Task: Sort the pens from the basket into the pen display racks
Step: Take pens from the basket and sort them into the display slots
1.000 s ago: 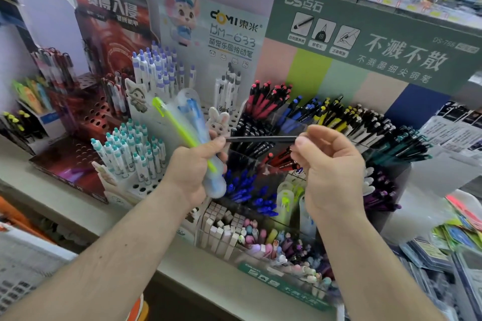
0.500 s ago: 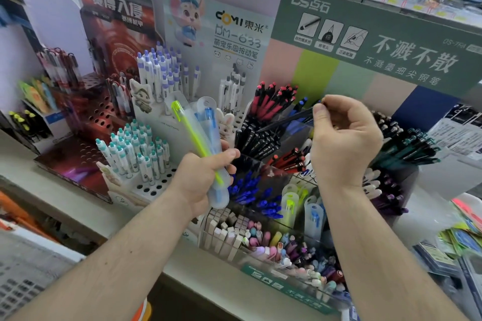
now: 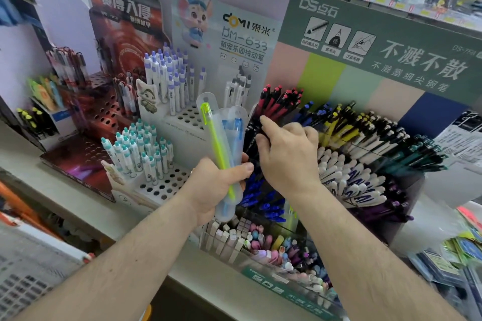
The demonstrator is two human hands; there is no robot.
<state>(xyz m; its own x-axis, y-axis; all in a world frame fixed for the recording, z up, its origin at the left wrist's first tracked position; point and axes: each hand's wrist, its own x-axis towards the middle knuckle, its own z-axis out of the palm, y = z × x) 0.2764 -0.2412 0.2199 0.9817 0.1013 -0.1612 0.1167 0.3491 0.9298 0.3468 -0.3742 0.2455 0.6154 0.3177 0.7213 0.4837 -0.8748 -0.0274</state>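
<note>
My left hand (image 3: 216,185) grips two clear plastic sleeves upright, one with a yellow-green pen (image 3: 214,135), one with a blue pen (image 3: 235,125). My right hand (image 3: 289,153) reaches into the slanted multi-compartment rack (image 3: 391,41). Its thumb and forefinger pinch a black pen (image 3: 250,138) down among the other black pens in the left compartment, just below the red-capped pens (image 3: 279,98). The pen's body blends in with its neighbours. A grey mesh basket (image 3: 23,276) shows at the lower left.
A white Domi rack (image 3: 182,117) with purple-capped and teal-capped pens stands to the left, a dark red rack (image 3: 104,112) beyond it. Blue, yellow, white, green and purple pens fill the other compartments. A tray of erasers and pastel pens (image 3: 260,242) sits at the counter's front edge.
My right hand has carried the black pen from mid-air down and left into the black-pen compartment. My left hand keeps hold of the sleeved pens, almost in the same place.
</note>
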